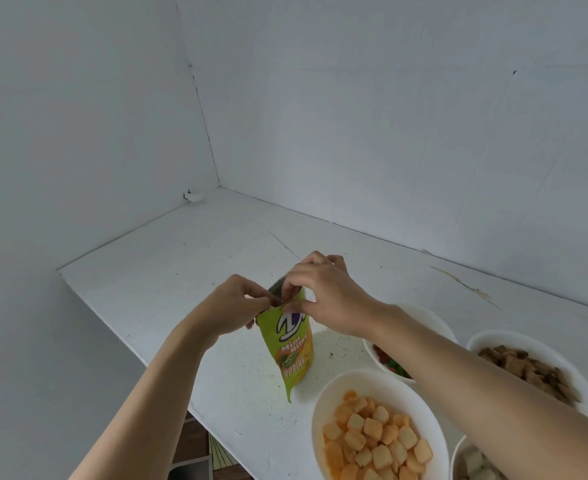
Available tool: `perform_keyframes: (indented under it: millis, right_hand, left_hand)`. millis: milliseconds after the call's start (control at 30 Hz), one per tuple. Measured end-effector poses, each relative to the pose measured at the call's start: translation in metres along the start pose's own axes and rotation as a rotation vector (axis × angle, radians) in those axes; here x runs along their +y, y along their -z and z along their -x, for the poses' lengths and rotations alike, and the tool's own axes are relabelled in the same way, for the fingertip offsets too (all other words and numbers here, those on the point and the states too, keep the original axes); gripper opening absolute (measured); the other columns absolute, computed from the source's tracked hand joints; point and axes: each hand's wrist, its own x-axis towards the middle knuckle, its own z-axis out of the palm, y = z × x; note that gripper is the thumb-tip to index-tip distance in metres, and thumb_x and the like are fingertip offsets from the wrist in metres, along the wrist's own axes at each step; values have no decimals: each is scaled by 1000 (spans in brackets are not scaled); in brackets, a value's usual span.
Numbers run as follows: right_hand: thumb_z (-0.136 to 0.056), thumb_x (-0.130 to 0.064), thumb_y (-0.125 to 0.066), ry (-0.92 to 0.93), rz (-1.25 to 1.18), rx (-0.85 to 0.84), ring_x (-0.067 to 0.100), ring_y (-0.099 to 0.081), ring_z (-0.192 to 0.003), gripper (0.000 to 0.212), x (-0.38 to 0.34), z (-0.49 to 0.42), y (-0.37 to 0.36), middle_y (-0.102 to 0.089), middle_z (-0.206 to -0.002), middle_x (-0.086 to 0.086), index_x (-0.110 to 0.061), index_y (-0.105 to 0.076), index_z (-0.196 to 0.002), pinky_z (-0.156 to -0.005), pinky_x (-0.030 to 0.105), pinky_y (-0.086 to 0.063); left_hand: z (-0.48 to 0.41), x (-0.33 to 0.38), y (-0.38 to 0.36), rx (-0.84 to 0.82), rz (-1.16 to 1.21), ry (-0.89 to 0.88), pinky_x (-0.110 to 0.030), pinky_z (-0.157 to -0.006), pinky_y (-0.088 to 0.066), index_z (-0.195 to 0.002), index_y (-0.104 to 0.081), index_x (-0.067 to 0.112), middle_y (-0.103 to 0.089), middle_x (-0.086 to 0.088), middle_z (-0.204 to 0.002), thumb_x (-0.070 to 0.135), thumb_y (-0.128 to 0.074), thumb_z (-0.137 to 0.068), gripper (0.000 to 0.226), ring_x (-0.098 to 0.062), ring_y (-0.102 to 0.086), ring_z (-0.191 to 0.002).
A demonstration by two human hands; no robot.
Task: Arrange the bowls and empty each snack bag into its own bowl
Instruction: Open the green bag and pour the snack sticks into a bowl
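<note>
between both hands, green bag (290, 344) reads "mini bites".

Head camera looks forward and down, close over table (167, 265).

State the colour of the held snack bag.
The snack bag is lime green with orange lower down; head view shows it.

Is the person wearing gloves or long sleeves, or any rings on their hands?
No gloves. The left hand and the right hand are bare, and no rings show on them. The left forearm and the right forearm are bare too. No sleeve reaches into view, and there is no watch or bracelet on either wrist.
</note>
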Motion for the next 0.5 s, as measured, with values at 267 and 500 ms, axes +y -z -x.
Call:
perform_keyframes:
  millis: [267, 500]
  right_hand:
    - [-91, -41, -69, -92, 34, -89, 21, -40, -111, 12, -2, 11, 9, -54, -101, -10, -32, -61, -90, -98, 39, -33]
    - [-91, -42, -69, -73, 95, -53, 12, -39, -101, 14, -1, 19, 16, -51, -88, -21, -33, -59, -88, -92, 40, -30]
  left_hand:
    - [-16, 5, -3, 309, -85, -111, -20, -62, -44, -87, -83, 21, -73, 5, -97, 0, -65, -84, 27, -17, -62, -85]
    - [-18, 14, -11, 281, 102, -110, -22, -55, -48, -82, -83, 24, -75, 2, -91, 1, -62, -87, 31, -13, -62, -71]
